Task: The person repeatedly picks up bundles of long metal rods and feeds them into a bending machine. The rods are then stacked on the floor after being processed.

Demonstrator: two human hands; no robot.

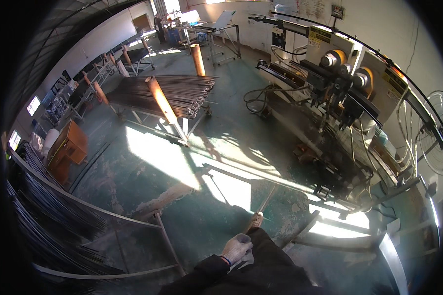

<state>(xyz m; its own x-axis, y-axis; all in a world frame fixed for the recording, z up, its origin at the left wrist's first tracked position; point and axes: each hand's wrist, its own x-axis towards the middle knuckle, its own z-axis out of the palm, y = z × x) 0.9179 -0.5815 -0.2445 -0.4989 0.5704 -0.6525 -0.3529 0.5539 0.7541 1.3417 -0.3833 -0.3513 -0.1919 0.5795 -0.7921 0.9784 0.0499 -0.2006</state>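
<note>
On the far left, a curved rack (83, 204) is holding long dark rods (49, 216) that are lying bundled along its sweep. Beyond it an orange-brown wooden cabinet (66, 150) is standing on the green floor (147, 162), and farther back a trolley (182, 123) is carrying a flat bundle of thin steel rods (182, 91) between upright orange posts.

Low in the middle, the left hand (237, 248), in a pale work glove with a dark sleeve, is reaching forward over the person's dark trousers, its fingers (246, 241) curling around a thin metal rod (261, 209). The rod's long axis is running from the hand up and slightly right, its far end pointing toward the sunlit patch of floor; the near end is hiding under the glove. The right hand is not showing in view.

To the right, a grey wire-feeding machine (349, 83) with orange-rimmed rollers is stretching diagonally, and a standing fan (440, 137) is sitting at the far edge.
</note>
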